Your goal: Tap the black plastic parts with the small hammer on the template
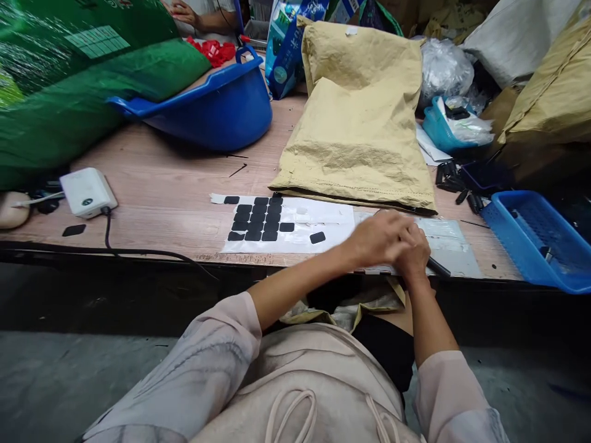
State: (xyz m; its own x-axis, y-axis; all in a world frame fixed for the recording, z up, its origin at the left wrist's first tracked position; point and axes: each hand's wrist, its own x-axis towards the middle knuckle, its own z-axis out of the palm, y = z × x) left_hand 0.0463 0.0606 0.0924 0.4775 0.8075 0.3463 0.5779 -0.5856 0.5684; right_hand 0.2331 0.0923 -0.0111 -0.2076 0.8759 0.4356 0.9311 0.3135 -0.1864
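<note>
Head view: woodgrain table (175, 178), grey floor (69, 369); fingers (402, 237) curled, on what I cannot tell.

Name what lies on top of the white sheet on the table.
Black rounded squares crowd the left of the white sheet, with one tilted square apart. The left forearm covers the near right corner; anything there is hidden.

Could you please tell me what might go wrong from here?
The blue basket seems to reach the front edge of the table, so a bump could knock it off. The black cable runs along that edge and might snag a sleeve. One black pad lies askew near the left hand, which could brush it away.
</note>
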